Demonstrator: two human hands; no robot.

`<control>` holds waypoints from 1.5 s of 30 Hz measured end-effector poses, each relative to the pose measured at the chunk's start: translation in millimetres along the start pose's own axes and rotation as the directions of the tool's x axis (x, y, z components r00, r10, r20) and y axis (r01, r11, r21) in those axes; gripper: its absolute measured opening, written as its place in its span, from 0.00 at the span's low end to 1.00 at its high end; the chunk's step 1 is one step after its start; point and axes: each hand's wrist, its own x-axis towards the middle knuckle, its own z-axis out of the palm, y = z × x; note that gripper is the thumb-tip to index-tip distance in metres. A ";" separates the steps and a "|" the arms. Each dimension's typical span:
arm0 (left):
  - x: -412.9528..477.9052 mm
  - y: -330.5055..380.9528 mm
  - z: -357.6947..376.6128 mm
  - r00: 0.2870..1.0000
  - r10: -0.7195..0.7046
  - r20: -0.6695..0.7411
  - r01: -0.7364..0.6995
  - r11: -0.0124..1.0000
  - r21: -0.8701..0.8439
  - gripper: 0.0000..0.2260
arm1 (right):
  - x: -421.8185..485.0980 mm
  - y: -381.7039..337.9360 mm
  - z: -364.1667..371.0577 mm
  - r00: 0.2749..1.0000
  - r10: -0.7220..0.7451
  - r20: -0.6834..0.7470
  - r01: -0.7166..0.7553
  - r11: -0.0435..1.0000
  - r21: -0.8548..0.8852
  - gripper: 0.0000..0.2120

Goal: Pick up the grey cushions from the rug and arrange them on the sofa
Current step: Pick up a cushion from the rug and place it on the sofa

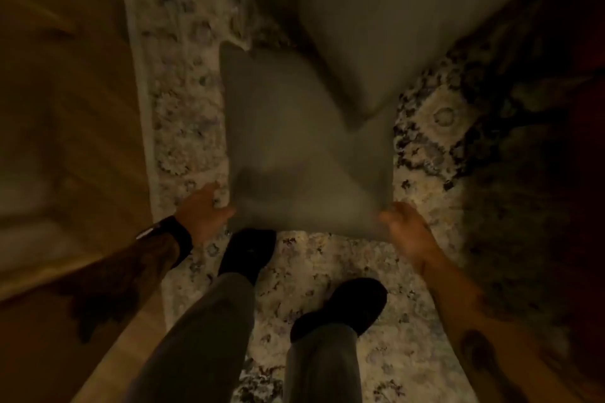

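A grey cushion (304,154) lies on the patterned rug (327,271) straight ahead of my feet. My left hand (204,209) grips its near left corner and my right hand (404,226) grips its near right corner. A second, larger grey cushion (376,20) lies beyond it, overlapping its far right corner. The picture is dim and blurred, and no sofa is in view.
Wooden floor (65,108) runs along the rug's left edge. My two dark shoes (248,249) stand on the rug just behind the near cushion. The right side is dark, with rug pattern fading into shadow.
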 end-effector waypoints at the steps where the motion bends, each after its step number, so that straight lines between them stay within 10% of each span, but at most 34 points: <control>1: 12.9 -5.8 6.0 1.000 -0.022 -0.022 0.022 1.000 -0.016 0.37 | 14.3 6.0 4.5 1.000 0.000 -0.019 0.001 1.000 0.013 0.27; 7: 64.7 -10.5 39.5 0.991 -0.131 0.018 0.128 0.919 -0.373 0.44 | 69.4 37.6 18.4 0.992 0.114 0.058 -0.122 0.978 0.166 0.39; 13: 44.3 11.9 34.7 0.994 -0.013 0.112 0.066 0.873 -0.483 0.14 | 55.7 29.7 18.8 0.994 0.063 0.084 -0.082 0.966 0.244 0.36; 22: -0.9 35.2 19.3 0.972 0.073 0.223 0.037 0.891 -0.452 0.17 | -1.3 0.1 9.3 0.999 0.026 0.024 -0.027 0.999 0.047 0.16; 28: 38.7 15.3 17.3 0.983 -0.132 -0.126 0.067 0.903 -0.425 0.29 | 14.7 5.0 26.8 1.000 -0.004 0.011 0.005 0.997 -0.071 0.15; 33: 65.1 -7.0 8.7 0.993 -0.117 0.015 0.110 0.883 -0.456 0.42 | 31.3 28.5 34.8 1.000 -0.007 0.017 0.007 1.000 0.015 0.15; 45: 6.6 -12.1 -10.8 0.967 0.039 0.252 0.078 0.896 -0.436 0.35 | -8.2 21.6 21.7 0.983 0.173 -0.056 -0.157 0.964 0.213 0.19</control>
